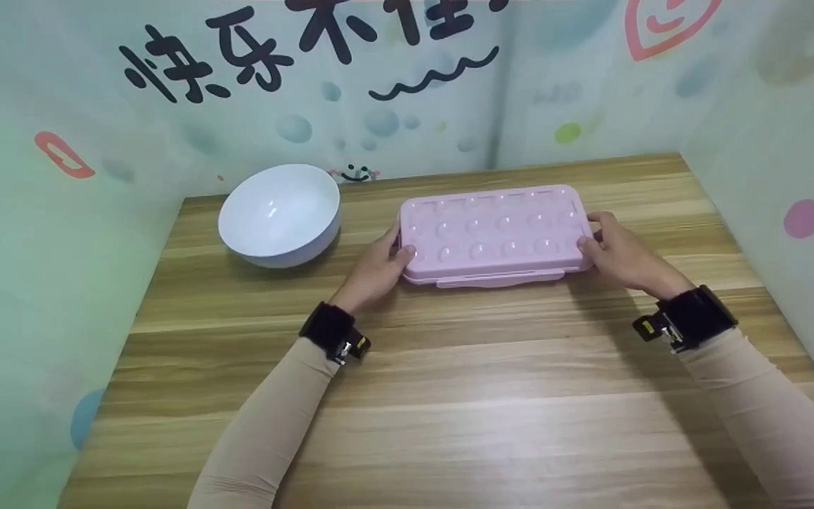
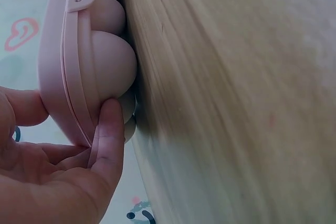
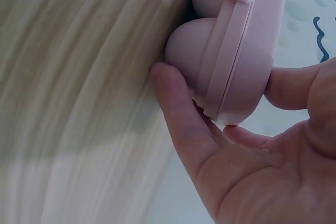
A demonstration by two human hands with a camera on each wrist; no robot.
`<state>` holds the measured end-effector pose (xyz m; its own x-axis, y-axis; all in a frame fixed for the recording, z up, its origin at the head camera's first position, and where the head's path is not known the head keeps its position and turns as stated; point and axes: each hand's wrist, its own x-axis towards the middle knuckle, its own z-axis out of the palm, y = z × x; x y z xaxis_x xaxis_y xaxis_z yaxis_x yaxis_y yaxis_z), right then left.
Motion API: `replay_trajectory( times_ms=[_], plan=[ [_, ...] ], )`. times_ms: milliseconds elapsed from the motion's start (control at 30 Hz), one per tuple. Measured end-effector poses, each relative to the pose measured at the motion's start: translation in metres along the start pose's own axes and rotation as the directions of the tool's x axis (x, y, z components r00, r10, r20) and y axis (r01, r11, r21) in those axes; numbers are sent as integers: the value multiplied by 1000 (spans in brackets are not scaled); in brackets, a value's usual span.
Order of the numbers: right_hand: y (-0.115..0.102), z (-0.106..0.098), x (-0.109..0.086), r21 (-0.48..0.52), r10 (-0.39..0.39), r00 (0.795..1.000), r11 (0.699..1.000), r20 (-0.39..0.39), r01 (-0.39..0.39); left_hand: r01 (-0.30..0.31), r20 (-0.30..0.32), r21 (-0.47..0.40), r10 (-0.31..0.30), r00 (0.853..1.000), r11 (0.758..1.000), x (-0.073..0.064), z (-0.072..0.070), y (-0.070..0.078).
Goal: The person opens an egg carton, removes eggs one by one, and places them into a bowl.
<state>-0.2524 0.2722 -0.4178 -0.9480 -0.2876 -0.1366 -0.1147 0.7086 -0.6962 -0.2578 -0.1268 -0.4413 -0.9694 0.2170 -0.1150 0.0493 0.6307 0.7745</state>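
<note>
Two at work: the left grip (image 1: pixel 374 273) and right grip (image 1: pixel 627 256) pinch opposite ends of the pink case (image 1: pixel 495 237), on or just above the worktop (image 1: pixel 463 367), right of the white bowl (image 1: pixel 280 215); I'd match pressure to keep it level.

The pale pink, rectangular plastic box (image 1: pixel 493 237), lid closed, rounded cups underneath, clasp edge toward the person, lies flat-side up between the left hand (image 1: pixel 373 271) and right hand (image 1: pixel 624 256), gripped at its short ends.
</note>
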Motion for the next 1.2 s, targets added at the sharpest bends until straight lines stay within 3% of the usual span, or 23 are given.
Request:
replay_trajectory(
  times_ms=[567,1200],
  plan=[
    [3,0,-4,-11,-20,1000,1000,-8,19,-32,-2,-25,32,999,999,-3,4,3],
    [11,-3,-5,-1,-8,1000,1000,-25,8,-35,7,4,35,999,999,7,12,6]
  ],
)
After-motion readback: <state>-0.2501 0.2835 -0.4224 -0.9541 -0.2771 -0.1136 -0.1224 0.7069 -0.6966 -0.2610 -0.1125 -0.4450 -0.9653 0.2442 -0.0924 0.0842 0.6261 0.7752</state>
